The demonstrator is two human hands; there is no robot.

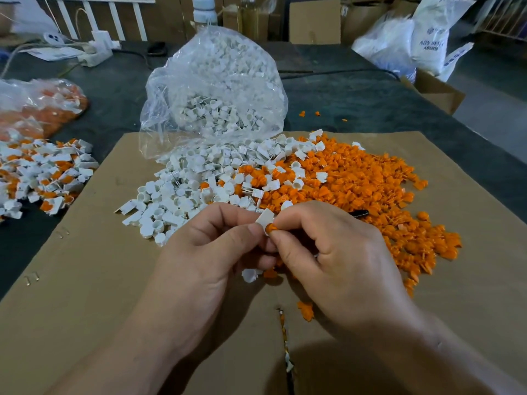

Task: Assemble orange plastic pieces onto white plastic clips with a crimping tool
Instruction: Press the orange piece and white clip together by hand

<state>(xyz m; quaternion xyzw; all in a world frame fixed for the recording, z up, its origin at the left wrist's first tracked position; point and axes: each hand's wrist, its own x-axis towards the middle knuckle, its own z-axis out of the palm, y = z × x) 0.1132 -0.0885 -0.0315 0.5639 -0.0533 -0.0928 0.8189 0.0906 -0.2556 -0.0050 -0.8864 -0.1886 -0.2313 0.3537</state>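
L hand (211, 252) and R hand (336, 252) meet mid-frame, low over a cardboard sheet (85, 280) that lies on a dark table (356, 101). L thumb and forefinger pinch a white clip (265, 216), its flat tab angled up and away. R thumb and forefinger pinch an orange piece (271, 228), pressed against the clip's lower end; the two parts touch. Remaining fingers of both hands are curled under, so can't tell what else they hold. A dark slim object (359, 213) pokes out just past the R hand; can't tell what it is. Behind the hands, a heap of white clips (194, 189) sits center-left on the cardboard, running into a wider heap of orange pieces (370, 195) at right, w/ a few white ones mixed along the seam. A clear plastic bag (214, 89) of more white clips stands at the far edge of the cardboard, mouth spilling toward the heap. Far L on the table: a pile of joined white-and-orange parts (42, 172), and behind it another bag (37, 106) w/ orange and white contents. One loose white clip lies just below the hands, and a stray orange bit (305, 310) nearer the camera.
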